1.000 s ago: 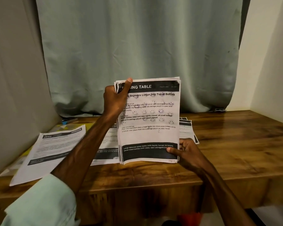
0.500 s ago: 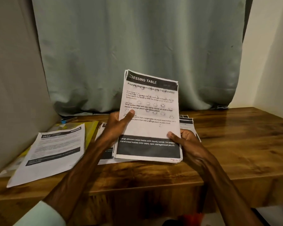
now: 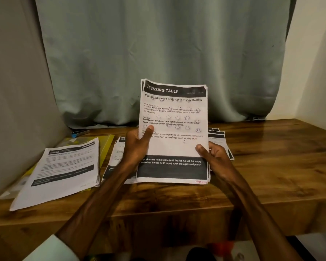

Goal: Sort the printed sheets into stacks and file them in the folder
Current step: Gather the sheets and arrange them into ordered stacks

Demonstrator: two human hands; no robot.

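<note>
- White "DRESSING TABLE" sheet bundle [image 3: 174,129] held tilted, print facing the camera, over wooden table [image 3: 271,166].
- Left hand [image 3: 137,146] grips its left edge, thumb on front; right hand [image 3: 213,157] grips its right edge likewise.
- Second stack [image 3: 64,170] lies further left, over yellow folder [image 3: 106,146].

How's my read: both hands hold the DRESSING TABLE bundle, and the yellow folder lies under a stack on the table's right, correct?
Not quite: the head view shows the yellow folder on the left of the table, under a stack. The left hand and right hand do hold the DRESSING TABLE bundle.
</note>
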